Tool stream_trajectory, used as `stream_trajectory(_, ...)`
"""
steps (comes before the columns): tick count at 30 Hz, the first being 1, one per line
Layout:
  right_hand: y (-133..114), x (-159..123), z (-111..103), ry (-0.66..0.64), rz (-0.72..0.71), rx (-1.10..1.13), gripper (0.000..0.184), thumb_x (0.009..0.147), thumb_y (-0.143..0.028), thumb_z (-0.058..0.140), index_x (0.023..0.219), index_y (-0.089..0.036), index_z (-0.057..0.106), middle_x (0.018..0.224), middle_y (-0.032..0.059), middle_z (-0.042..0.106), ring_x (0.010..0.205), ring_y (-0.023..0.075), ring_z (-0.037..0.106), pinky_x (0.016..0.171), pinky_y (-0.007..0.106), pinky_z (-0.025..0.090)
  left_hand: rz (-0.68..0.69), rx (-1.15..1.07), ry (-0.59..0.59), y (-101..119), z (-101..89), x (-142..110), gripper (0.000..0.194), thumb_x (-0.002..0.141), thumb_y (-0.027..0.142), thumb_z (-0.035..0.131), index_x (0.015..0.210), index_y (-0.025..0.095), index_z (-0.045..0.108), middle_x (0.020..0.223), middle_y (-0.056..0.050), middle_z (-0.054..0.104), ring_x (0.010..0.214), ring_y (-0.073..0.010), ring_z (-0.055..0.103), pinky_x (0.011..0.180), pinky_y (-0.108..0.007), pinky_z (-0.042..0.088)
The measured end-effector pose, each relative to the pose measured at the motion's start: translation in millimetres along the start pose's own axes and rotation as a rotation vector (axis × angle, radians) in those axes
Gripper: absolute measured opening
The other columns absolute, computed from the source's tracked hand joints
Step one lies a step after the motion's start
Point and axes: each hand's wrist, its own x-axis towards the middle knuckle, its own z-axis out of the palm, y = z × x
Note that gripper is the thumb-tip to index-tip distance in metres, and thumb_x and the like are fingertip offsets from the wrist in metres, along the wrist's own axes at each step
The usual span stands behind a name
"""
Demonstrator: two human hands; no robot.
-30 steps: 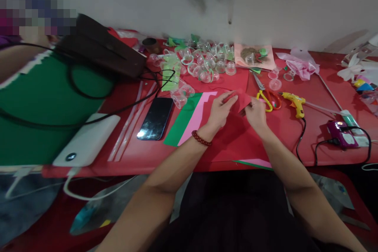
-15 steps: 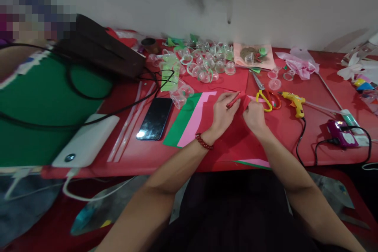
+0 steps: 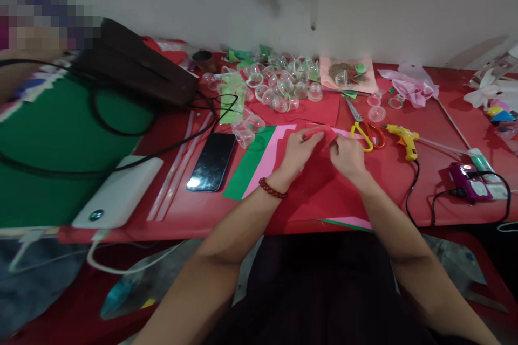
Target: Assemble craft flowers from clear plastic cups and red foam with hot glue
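Between my hands is a small piece of red paper [image 3: 328, 135], folded or curled. My left hand [image 3: 300, 150] grips its left side with fingers and thumb. At its right edge, my right hand [image 3: 348, 155] pinches the paper with curled fingers. Both hands are just above a large red sheet [image 3: 319, 194]. Pink paper [image 3: 263, 164] and green paper [image 3: 243, 178] stick out from under that sheet on the left. Scissors with yellow and orange handles [image 3: 367, 137] lie right of my right hand. A yellow glue gun [image 3: 406, 140] rests beyond them.
Clear plastic cups [image 3: 279, 86] are heaped at the back near the wall. On the left are a phone [image 3: 212, 163], a white power bank [image 3: 117, 194], glue sticks [image 3: 174, 172] and a dark brown bag [image 3: 137, 64] with trailing straps. A purple power adapter [image 3: 469, 182] sits at right.
The red paper has turned in my hands and shows a flatter face. My left hand has shifted slightly left and its wrist lower; my right hand has barely moved.
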Motion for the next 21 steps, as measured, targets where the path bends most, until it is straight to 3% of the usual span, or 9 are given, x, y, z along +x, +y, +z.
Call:
stream_trajectory(3,3,5,-2,0.001,-0.014,0.189,0.019,0.091,-0.024,0.052,0.077,-0.023,0.064,0.064,0.0045,0.063,0.057,0.0188,0.055,0.059,0.031,0.038,0.008,-0.002,-0.018,-1,-4.4,8,0.007,0.079,0.021,0.084,0.074,0.018,0.08,0.073,-0.001,0.076,0.071,-0.0134,0.065,0.072,-0.025,0.051)
stream_trajectory(9,-3,10,-4,-0.036,0.104,0.63,0.039,0.1,-0.045,0.053,0.067,-0.027,0.045,0.055,-0.003,0.047,0.053,0.014,0.043,0.053,0.028,0.033,-0.145,-0.188,-0.03,4,1.5,8,0.01,0.074,0.019,0.086,0.075,0.016,0.077,0.081,-0.006,0.079,0.086,-0.0207,0.076,0.085,-0.033,0.06)
stream_trajectory(14,-13,4,3,-0.103,0.298,0.98,0.045,0.101,-0.063,0.055,0.076,-0.026,0.047,0.06,-0.0036,0.057,0.049,0.0115,0.049,0.046,0.024,0.039,-0.109,-0.292,0.024,-5,10.8,4,0.015,0.082,0.023,0.083,0.074,0.017,0.071,0.082,-0.004,0.077,0.083,-0.0179,0.075,0.085,-0.034,0.06)
stream_trajectory(21,-16,2,5,-0.115,0.305,1.048,0.04,0.102,-0.061,0.055,0.083,-0.027,0.053,0.069,0.0001,0.066,0.059,0.016,0.065,0.054,0.029,0.054,0.006,-0.263,0.034,-4,13.7,-2,0.016,0.087,0.024,0.078,0.077,0.021,0.066,0.073,0.002,0.069,0.069,-0.0131,0.066,0.071,-0.027,0.058)
